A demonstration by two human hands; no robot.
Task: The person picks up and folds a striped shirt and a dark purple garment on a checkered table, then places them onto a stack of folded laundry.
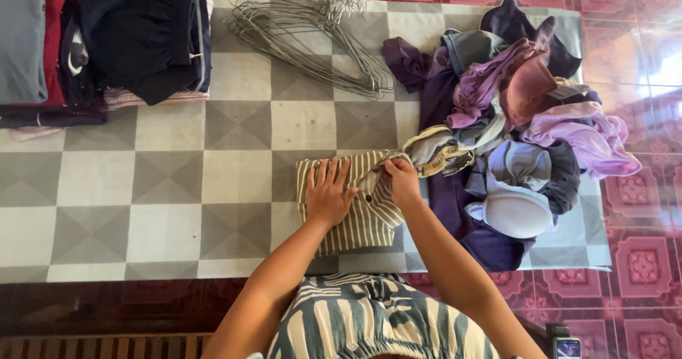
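Observation:
A striped beige-and-brown garment (355, 220) lies partly folded on the grey checkered mat (142, 188) in front of me. My left hand (328, 191) rests flat on the garment, fingers spread. My right hand (402, 181) pinches a fold of the same garment at its upper right edge, next to the pile of unfolded clothes (511, 139).
A bundle of wire hangers (320, 36) lies at the top middle of the mat. Folded dark and red clothes (106, 39) are stacked at the top left. Red patterned floor tiles (639, 259) surround the mat. A phone (567, 347) shows at the bottom right.

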